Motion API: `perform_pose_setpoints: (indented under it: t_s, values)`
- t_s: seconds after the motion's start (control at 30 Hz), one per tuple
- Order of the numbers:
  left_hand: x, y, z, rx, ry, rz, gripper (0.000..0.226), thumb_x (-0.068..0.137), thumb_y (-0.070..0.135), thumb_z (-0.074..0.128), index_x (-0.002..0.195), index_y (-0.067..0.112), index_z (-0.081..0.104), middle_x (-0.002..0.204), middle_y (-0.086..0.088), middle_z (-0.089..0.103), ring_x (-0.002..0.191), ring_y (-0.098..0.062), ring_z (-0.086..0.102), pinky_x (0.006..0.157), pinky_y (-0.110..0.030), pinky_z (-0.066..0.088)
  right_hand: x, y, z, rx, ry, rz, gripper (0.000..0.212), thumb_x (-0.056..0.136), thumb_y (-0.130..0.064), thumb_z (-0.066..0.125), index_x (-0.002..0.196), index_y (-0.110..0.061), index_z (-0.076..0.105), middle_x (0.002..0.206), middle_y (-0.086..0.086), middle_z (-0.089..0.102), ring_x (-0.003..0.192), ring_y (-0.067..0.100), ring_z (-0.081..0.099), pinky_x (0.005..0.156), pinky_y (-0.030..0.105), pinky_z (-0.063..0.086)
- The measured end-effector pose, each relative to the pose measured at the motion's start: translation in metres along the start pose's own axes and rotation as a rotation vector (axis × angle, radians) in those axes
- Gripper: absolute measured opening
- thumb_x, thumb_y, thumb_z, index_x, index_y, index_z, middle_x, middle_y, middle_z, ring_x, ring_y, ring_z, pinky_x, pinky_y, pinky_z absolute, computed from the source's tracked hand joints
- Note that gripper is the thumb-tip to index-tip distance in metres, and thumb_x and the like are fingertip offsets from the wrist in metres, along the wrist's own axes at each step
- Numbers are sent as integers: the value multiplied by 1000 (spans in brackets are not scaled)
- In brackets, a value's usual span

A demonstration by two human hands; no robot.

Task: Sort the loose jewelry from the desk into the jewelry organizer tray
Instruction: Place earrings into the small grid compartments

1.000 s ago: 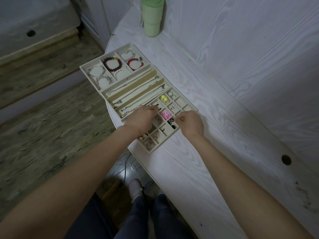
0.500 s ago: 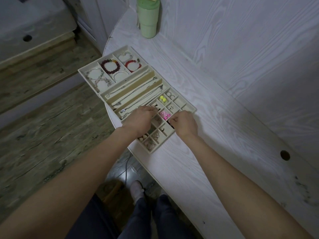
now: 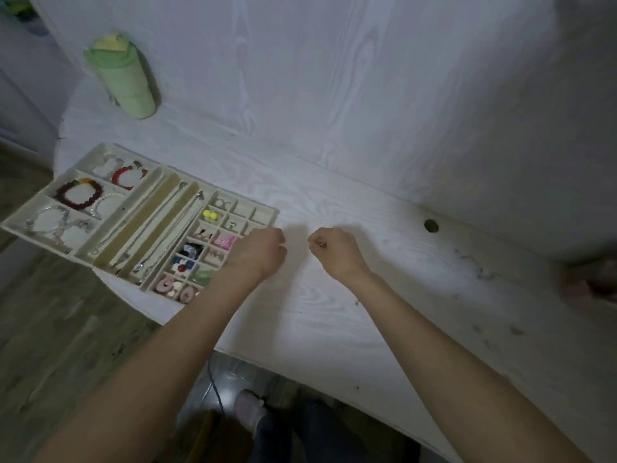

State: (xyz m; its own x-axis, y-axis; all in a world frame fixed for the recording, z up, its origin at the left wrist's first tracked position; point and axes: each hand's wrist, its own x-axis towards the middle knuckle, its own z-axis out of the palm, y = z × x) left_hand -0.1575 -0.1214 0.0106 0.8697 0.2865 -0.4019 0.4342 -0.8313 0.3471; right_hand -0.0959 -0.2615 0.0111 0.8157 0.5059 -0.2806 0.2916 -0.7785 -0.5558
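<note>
White woodgrain wall panel (image 3: 367, 95) — dim light, worn wooden floor (image 3: 50, 329), green tumbler (image 3: 123, 81)

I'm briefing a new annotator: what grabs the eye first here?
The two hands, left and right, fingers curled, over the white desk just right of the tray. Next, the tray's dark red bracelet at far left, and the green cup behind it.

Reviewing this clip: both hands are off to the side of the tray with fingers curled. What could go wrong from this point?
1. The right hand seems to pinch something tiny over the bare desk; if dropped, it may be hard to spot on the pale wood grain.
2. The jewelry organizer tray overhangs the desk edge at its left end; a nudge from the left hand, which covers its corner, might tip it.
3. The small compartments are tight, so a misplaced piece is likely.
</note>
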Motion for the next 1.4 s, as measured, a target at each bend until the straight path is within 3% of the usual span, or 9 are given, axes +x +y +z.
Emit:
perform_pose_setpoints:
  t_s: [0.17, 0.33, 0.43, 0.57, 0.73, 0.9, 1.0, 1.13, 1.4]
  values:
    - [5, 85, 16, -127, -48, 105, 33, 94, 21, 46, 123, 16, 59, 123, -9, 61, 111, -28, 57, 94, -38, 47, -37, 70, -44, 22, 9, 152, 29, 97, -15, 51, 122, -5, 62, 126, 8, 61, 115, 22, 57, 99, 28, 42]
    - [4, 179, 51, -68, -27, 117, 20, 94, 19, 43, 97, 23, 62, 100, 0, 65, 94, -23, 58, 82, -33, 32, -76, 157, -85, 59, 104, 286, 37, 97, -17, 50, 134, -10, 52, 137, 5, 52, 124, 20, 49, 101, 25, 36]
    - [7, 230, 78, -43, -13, 129, 22, 93, 14, 40, 96, 22, 60, 88, 1, 61, 87, -23, 53, 85, -36, 31, -90, 208, -108, 48, 137, 352, 40, 98, -14, 46, 138, -12, 47, 144, 6, 45, 131, 21, 42, 105, 26, 32]
    - [17, 281, 121, -72, -99, 281, 38, 96, 9, 38, 131, 16, 53, 133, -6, 54, 123, -24, 48, 100, -34, 35, -102, 269, -131, 15, 140, 405, 46, 99, -5, 36, 145, -9, 36, 154, 9, 29, 142, 21, 26, 111, 24, 20]
    - [34, 322, 162, 11, -238, 475, 57, 92, 0, 40, 146, 16, 30, 155, -3, 23, 140, -22, 25, 111, -34, 28, -91, 316, -144, -30, 67, 384, 52, 98, 0, 33, 149, -9, 24, 159, 7, 13, 145, 22, 15, 116, 28, 15]
    - [49, 333, 183, 212, -28, 581, 67, 93, 6, 38, 151, 22, 10, 159, 4, 5, 146, -15, 3, 115, -34, 9, -71, 332, -141, -1, 165, 338, 34, 90, -11, 56, 124, -8, 55, 134, 11, 45, 124, 25, 41, 96, 30, 36]
    - [59, 345, 188, 236, 92, 566, 50, 99, 18, 35, 148, 22, 26, 158, 2, 13, 146, -17, 7, 115, -35, 9, -63, 340, -138, 8, 229, 353, 15, 91, -17, 56, 105, -14, 60, 120, 3, 42, 117, 23, 40, 84, 29, 37]
    - [72, 360, 187, 331, 166, 560, 28, 95, 22, 47, 118, 24, 63, 144, 0, 39, 134, -20, 28, 106, -35, 22, -59, 349, -139, -30, 199, 353, 8, 88, -15, 62, 91, -7, 62, 115, 9, 44, 111, 25, 42, 85, 31, 40]
    - [83, 378, 187, 485, 211, 556, 25, 92, 17, 56, 115, 10, 59, 119, -6, 50, 113, -23, 41, 91, -33, 32, -68, 359, -147, -47, 154, 353, 12, 91, -15, 60, 85, -7, 52, 99, 15, 55, 91, 30, 55, 75, 38, 45]
